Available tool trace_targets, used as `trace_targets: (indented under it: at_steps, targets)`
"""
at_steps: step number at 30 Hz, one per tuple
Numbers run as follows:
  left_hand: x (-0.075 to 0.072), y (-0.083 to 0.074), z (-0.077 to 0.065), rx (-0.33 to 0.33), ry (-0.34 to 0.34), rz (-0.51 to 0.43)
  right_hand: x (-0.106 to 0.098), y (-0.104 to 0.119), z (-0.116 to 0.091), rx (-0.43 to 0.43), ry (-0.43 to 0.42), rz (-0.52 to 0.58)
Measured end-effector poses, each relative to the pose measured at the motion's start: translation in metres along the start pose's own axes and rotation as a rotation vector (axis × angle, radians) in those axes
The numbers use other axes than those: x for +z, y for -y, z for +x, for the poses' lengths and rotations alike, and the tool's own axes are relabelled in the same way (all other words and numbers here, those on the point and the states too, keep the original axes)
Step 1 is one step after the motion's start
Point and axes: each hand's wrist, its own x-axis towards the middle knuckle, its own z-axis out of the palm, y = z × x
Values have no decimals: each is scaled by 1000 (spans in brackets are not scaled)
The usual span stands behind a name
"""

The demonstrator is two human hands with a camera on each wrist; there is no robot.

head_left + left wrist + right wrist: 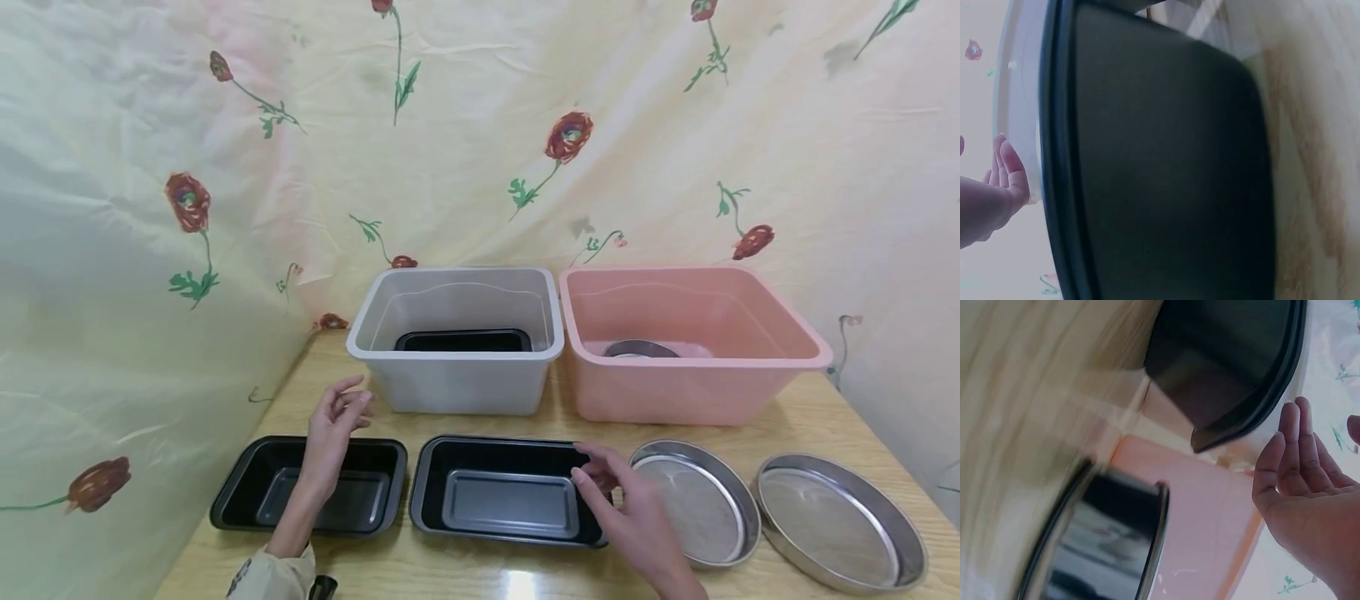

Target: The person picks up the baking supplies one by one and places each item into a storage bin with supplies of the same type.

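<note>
Over the left black loaf pan (363,492) my left hand (328,437) is raised, its fingers loosely bent and holding nothing. My right hand (637,512) is at the right end of the middle black loaf pan (510,504), whose rim looks doubled. In the right wrist view the right hand (1310,481) has its fingers slightly bent, apart from the dark pan (1229,356). A round metal cake tin (697,508) lies just beyond that hand, partly hidden by it. A dark pan side (1166,156) fills much of the left wrist view.
A grey bin (457,383) with a black pan (465,340) inside stands behind the loaf pans. Beside it is a pink bin (675,392) holding a round tin (641,348). Another round tin (832,525) lies at the right of the wooden table (465,575).
</note>
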Motion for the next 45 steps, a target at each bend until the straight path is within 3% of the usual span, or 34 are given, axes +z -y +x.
trace_targets:
  at_steps: [6, 21, 28, 33, 38, 45]
  targets:
    - [-8, -5, 10, -24, -1, -23, 14, 10, -1, 36, 26, 62]
    - [-19, -7, 38, 5, -16, 35, 36, 27, 1, 205, 117, 174]
    - [-20, -9, 45, 78, -38, 33, 48, 32, 0, 183, 131, 233]
    - [-22, -11, 50, 118, -24, 14, 53, 34, 1, 248, 202, 267]
    - [-23, -13, 52, 125, -5, 8, 57, 34, 2, 289, 249, 265]
    - [-23, -16, 54, 104, 4, 38, 61, 35, 1, 259, 259, 269]
